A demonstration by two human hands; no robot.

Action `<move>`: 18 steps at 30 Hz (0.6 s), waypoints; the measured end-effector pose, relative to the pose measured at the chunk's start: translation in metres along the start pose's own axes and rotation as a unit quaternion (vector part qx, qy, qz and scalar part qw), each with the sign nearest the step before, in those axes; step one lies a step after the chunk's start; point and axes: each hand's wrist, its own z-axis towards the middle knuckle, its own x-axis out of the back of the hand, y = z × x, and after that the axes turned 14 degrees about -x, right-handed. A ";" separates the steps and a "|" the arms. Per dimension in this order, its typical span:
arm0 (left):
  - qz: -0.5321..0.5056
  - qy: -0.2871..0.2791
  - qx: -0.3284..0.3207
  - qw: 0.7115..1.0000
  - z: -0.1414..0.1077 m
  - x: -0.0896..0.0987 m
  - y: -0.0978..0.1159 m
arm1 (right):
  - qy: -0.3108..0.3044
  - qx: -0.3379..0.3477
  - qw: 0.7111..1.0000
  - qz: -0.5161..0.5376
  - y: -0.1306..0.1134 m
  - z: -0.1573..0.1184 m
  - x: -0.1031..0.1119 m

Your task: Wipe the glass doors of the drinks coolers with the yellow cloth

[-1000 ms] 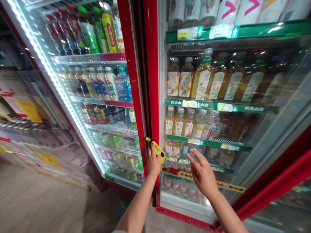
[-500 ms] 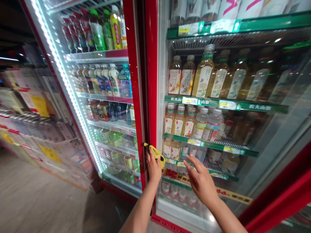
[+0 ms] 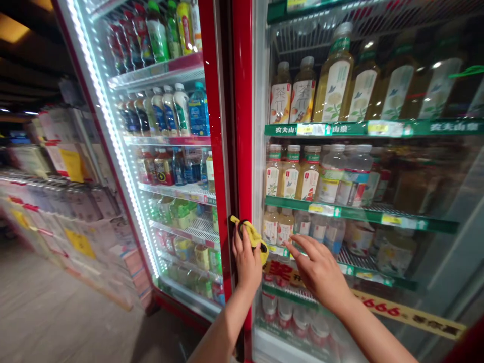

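View closes in on the drinks fridges, the yellow cloth [image 3: 255,235] holding at their meeting edge.
The right-hand fridge [image 3: 244,126] looms larger than a moment ago, its top row of drinks gone from sight, its tea bottles [image 3: 338,85] nearer; the left-hand fridge [image 3: 214,126] stands lit beside it. The banner [image 3: 408,312] now shows more of its red figures. The right hand [image 3: 321,269] hangs in front of the shelves with nothing in it, fingers loosely spread; I can't tell whether they touch glass. The left hand [image 3: 248,262] keeps its fingers close together over the cloth, which sits slightly lower against the shelves, so the wiping seems to be working downward; any thumb pinch is hidden.
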 end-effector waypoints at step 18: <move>0.048 0.100 -0.086 0.990 0.033 -0.023 0.012 | 0.157 0.161 0.971 -0.081 0.049 -0.027 -0.028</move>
